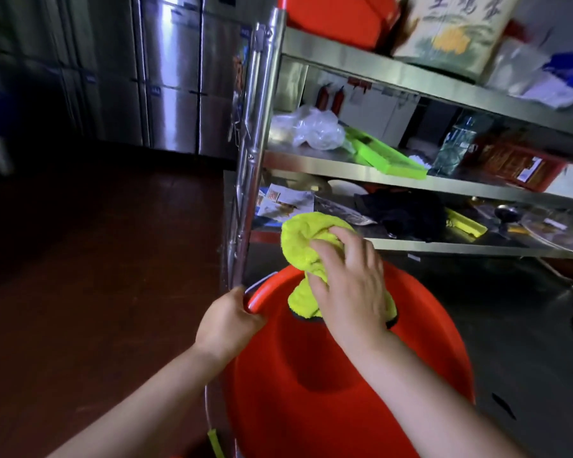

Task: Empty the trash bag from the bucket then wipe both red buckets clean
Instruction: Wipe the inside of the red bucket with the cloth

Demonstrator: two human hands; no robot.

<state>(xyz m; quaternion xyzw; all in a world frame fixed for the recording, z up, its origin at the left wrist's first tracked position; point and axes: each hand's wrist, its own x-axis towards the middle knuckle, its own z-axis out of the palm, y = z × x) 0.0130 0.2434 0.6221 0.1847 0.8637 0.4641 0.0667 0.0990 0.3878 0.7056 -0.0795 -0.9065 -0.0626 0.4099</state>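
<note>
A red bucket [305, 375] stands low in front of me beside a steel shelf unit, its opening facing up. My left hand [229, 325] grips its rim at the left, next to the bucket's handle. My right hand [348, 285] holds a bunched yellow-green cloth [305, 239] over the far rim, with part of the cloth hanging into the bucket. Another red bucket [338, 18] sits on the top shelf, partly cut off by the frame edge. No trash bag shows inside the bucket.
The steel shelf unit [361, 170] fills the right side, its post [255, 143] just left of the bucket. The shelves carry a clear plastic bag [311, 127], a green tray [387, 157], boxes and papers. Steel fridge doors [176, 77] stand behind; dark floor lies to the left.
</note>
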